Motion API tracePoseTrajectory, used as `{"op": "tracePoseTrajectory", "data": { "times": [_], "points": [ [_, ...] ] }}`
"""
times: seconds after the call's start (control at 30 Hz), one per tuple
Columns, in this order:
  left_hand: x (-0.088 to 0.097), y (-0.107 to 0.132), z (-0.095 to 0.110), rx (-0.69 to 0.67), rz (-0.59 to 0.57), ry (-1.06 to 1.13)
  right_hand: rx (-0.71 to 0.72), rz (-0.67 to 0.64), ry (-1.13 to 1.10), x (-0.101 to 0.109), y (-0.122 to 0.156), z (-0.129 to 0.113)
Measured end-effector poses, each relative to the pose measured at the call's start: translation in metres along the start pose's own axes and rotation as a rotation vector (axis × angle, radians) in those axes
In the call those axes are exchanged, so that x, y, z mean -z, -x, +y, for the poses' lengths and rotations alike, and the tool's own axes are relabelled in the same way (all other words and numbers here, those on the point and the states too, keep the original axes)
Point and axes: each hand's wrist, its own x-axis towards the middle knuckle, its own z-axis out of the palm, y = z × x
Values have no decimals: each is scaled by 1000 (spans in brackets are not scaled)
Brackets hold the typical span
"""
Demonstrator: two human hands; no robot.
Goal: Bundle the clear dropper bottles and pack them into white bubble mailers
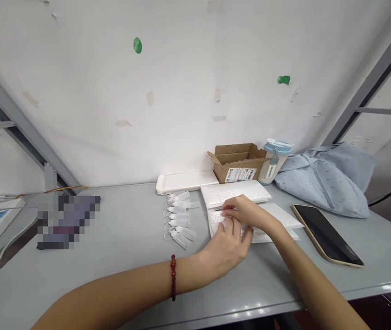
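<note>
Both hands meet over a clear plastic bag (216, 220) lying on the grey table (119, 256). My left hand (228, 250), with a red bead bracelet on the wrist, has its fingers curled onto the bag. My right hand (245, 211) pinches the bag's upper edge. What is inside the bag is hidden by the hands. A row of several small white squeeze bottles (178, 219) with loop caps lies just left of the bag. White flat bags (236, 192) are stacked behind and under the hands.
A dark phone (326, 233) lies at the right. Behind stand an open cardboard box (238, 162), a lidded cup (273, 161) and a light blue cloth bag (326, 181). A white tray (186, 182) sits against the wall. A blurred patch (66, 220) lies at left.
</note>
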Motion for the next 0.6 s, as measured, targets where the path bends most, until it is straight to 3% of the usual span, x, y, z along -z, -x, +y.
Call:
{"op": "tracePoseTrajectory", "data": {
  "times": [0.2,0.37,0.6],
  "points": [
    [-12,-3,7,25,72,-70,-8,15,10,-4,-1,-2],
    [-20,-9,9,50,53,-34,3,26,34,-6,0,-9],
    [-16,-13,15,28,60,-8,36,48,54,-4,5,-15]
  ]
}}
